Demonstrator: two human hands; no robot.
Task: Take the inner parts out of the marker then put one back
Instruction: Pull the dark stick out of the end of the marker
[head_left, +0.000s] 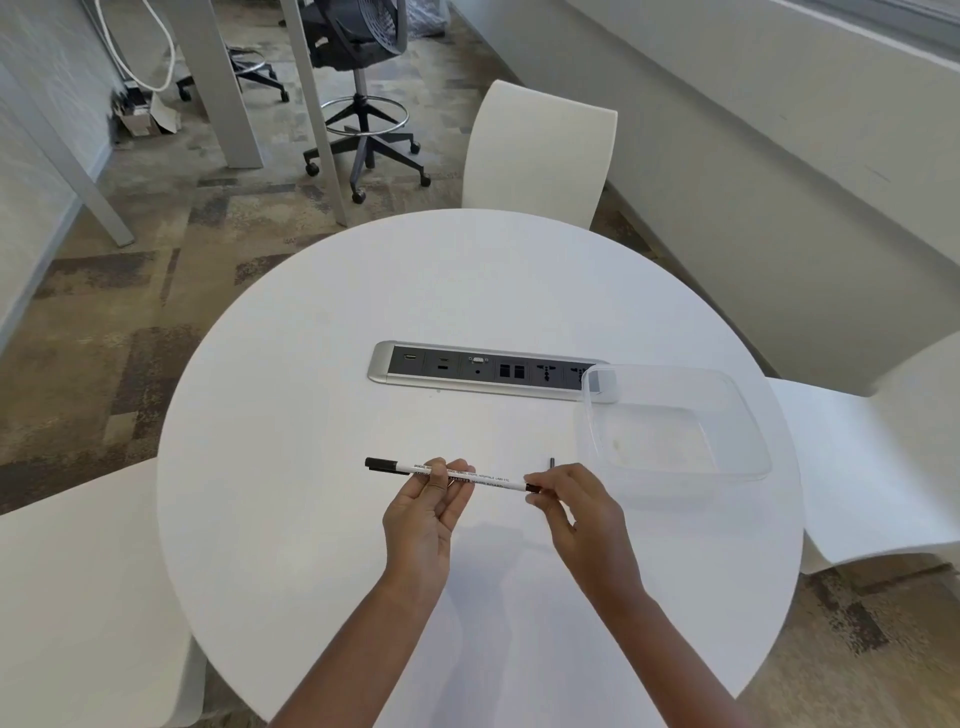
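A white marker (488, 478) with black print and a black cap at its left end is held level above the round white table (311, 395). My left hand (423, 512) pinches the barrel near its middle from below. My right hand (576, 506) pinches the black piece at the marker's right end with its fingertips. A small dark pin-like part (552, 462) stands on the table just beyond my right hand; what it is I cannot tell.
A clear plastic container (675, 423) sits to the right, overlapping the end of a recessed socket strip (483, 370) in the table's middle. White chairs stand behind, left and right of the table. An office chair stands on the carpet beyond.
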